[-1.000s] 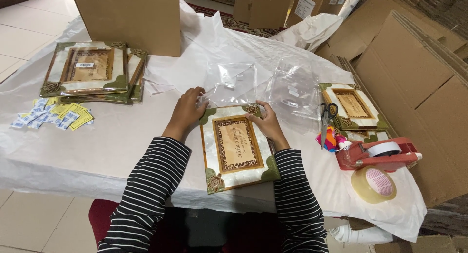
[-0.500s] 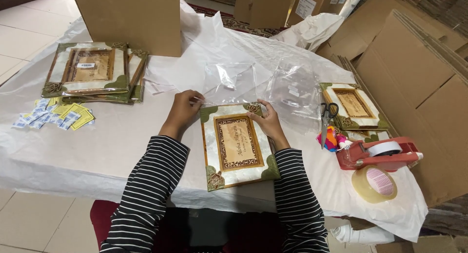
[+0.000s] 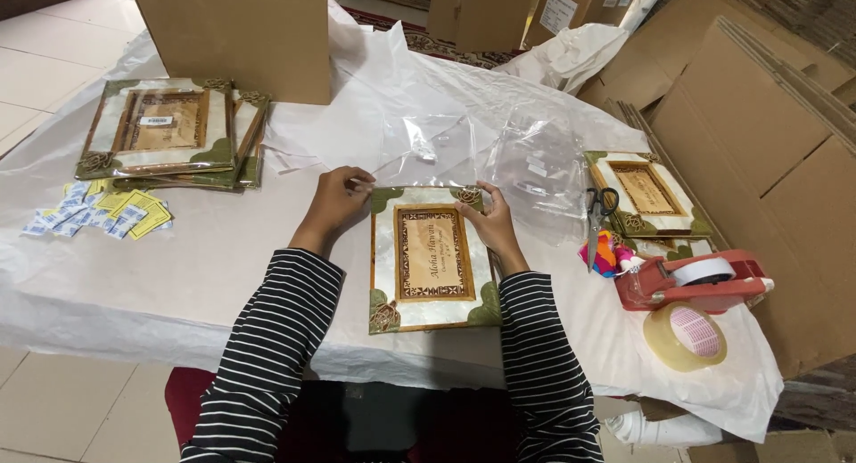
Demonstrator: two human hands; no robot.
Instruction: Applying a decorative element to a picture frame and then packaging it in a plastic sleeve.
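Left hand point(image 3: 343, 198) pinches the near edge of a clear plastic bag point(image 3: 428, 151) at the far left corner of the decorated frame point(image 3: 432, 256). Right hand point(image 3: 486, 222) rests closed on the frame's far right corner, fingers on the ornament there.

We judge the bagging barely begun: the frame lies uncovered on the desk point(image 3: 214, 258), bag mouth at its far edge, nothing slid in yet.

Frame lies flat, face up, long axis near to far, top edge far.

Left: stack of like frames point(image 3: 169, 133), small paper packets point(image 3: 98, 215). Right: more frames point(image 3: 644, 191), scissors point(image 3: 597, 215), red tape dispenser point(image 3: 695, 280), tape roll point(image 3: 684, 335).
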